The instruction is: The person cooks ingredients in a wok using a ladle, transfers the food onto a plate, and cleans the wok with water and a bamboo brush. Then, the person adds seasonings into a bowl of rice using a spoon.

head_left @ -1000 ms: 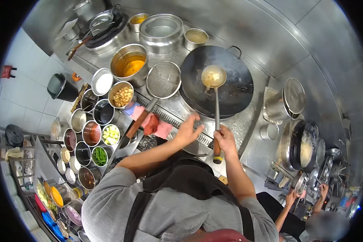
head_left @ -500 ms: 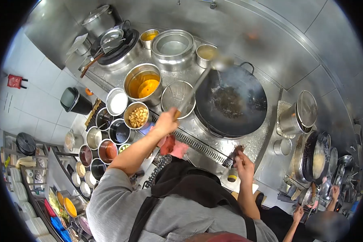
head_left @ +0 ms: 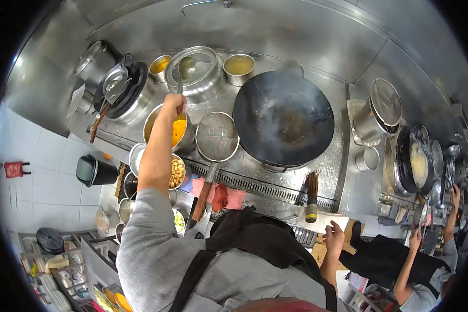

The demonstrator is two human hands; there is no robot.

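My left hand is closed round the handle of a ladle, whose bowl is over the wide steel pot of clear liquid. Below that hand stands a pot of orange liquid. My right hand has its fingers loosely bent and apart, holding nothing, near the front edge of the counter. A bristle brush lies just beyond it. The black wok gives off steam and has dark residue at its bottom. A wire strainer rests left of the wok.
Pink and red cloths lie at the front edge. A bowl of browned pieces and other containers stand at left. A tall steel pot and a small steel cup are at right. A co-worker's hands are at lower right.
My left hand has carried the ladle left from beside the wok to the wide pot. My right hand has let go of the brush and drawn back. The view has shifted.
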